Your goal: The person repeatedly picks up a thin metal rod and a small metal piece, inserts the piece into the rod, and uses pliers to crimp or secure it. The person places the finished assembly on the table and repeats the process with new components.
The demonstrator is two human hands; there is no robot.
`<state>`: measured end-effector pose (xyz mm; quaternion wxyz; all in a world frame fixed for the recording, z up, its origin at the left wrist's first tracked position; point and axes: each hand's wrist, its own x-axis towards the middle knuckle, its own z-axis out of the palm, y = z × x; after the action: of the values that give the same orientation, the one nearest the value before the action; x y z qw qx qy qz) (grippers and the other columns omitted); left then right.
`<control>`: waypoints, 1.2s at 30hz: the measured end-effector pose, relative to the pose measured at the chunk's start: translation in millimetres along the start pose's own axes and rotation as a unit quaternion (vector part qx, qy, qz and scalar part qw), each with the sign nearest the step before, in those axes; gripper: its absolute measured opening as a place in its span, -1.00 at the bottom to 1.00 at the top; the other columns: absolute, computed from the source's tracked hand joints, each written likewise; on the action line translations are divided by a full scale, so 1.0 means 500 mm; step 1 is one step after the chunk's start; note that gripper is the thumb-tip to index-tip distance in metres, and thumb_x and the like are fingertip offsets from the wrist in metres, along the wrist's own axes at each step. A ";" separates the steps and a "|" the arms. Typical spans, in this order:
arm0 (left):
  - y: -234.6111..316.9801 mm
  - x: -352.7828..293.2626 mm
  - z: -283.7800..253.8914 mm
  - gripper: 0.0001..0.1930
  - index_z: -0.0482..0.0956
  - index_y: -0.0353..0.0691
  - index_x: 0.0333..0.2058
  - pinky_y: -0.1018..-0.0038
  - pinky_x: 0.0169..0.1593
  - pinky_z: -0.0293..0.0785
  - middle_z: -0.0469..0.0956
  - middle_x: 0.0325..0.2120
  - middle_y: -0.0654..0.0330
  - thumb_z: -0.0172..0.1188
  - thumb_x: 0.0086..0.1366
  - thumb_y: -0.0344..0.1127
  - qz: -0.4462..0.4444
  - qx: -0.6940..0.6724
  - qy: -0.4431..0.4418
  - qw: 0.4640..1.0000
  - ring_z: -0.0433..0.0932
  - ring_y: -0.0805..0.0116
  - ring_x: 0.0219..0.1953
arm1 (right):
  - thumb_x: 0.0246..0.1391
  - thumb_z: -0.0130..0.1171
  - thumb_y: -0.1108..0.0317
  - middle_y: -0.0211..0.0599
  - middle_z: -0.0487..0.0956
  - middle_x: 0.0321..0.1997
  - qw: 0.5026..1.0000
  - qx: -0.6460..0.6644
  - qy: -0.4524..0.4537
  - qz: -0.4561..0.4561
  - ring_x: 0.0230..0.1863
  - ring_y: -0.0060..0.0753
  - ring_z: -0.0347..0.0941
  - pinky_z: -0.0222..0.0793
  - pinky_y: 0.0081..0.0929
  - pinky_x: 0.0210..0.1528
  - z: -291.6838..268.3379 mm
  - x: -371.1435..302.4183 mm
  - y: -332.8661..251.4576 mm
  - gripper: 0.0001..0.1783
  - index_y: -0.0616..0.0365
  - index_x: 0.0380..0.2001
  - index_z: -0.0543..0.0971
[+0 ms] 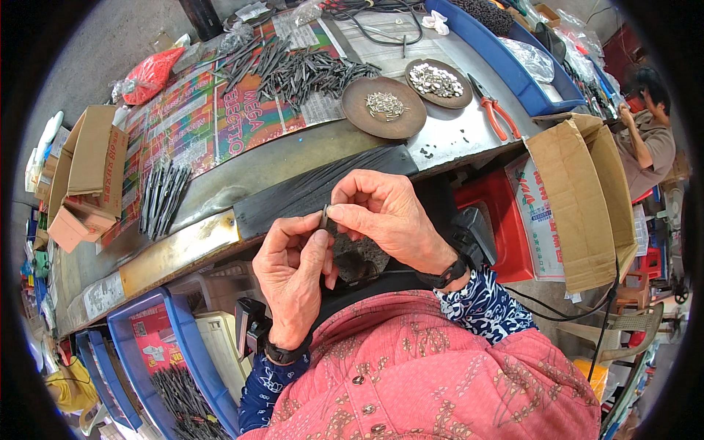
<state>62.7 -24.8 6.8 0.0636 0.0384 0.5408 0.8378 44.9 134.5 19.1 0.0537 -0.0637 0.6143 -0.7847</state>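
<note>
Over the table's front edge, my left hand [297, 268] and my right hand [392, 220] meet at their fingertips. Between them they pinch a small dark slim piece [324, 218]; my fingers cover part of it, so its exact kind does not show. Just beyond my hands is a black pad [301, 187] on the table edge. A brown shallow dish [356, 114] holds small metal pins [386, 106]. Another dish [419, 64] beside it holds small silvery round pieces [438, 81]. A heap of slim black parts [293, 70] lies on printed sheets, with a smaller bundle of black parts [164, 198] at the left.
Red-handled pliers [495, 114] lie right of the dishes. Cardboard boxes stand left [86, 165] and right [579, 202]. A long blue tray [506, 55] sits at the back right. Below the table is a blue bin [172, 315] with black parts. Another person [649, 132] is at far right.
</note>
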 end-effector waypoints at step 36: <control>-0.004 -0.001 -0.007 -0.86 0.51 -0.37 -0.16 0.65 -0.63 0.35 0.53 -0.46 0.21 0.12 0.32 -0.52 -0.003 0.000 -0.008 1.000 0.38 0.63 -0.62 | 0.13 0.18 0.46 -0.54 0.46 -0.50 0.994 -0.102 0.022 -0.043 -0.46 -0.81 0.30 0.27 -0.74 -0.45 0.004 -0.009 0.008 -0.90 0.28 -0.38 0.51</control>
<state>63.1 -27.2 3.6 0.0702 0.0434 0.5408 0.8371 49.8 132.4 15.5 -0.0003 -0.0784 0.6888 -0.7207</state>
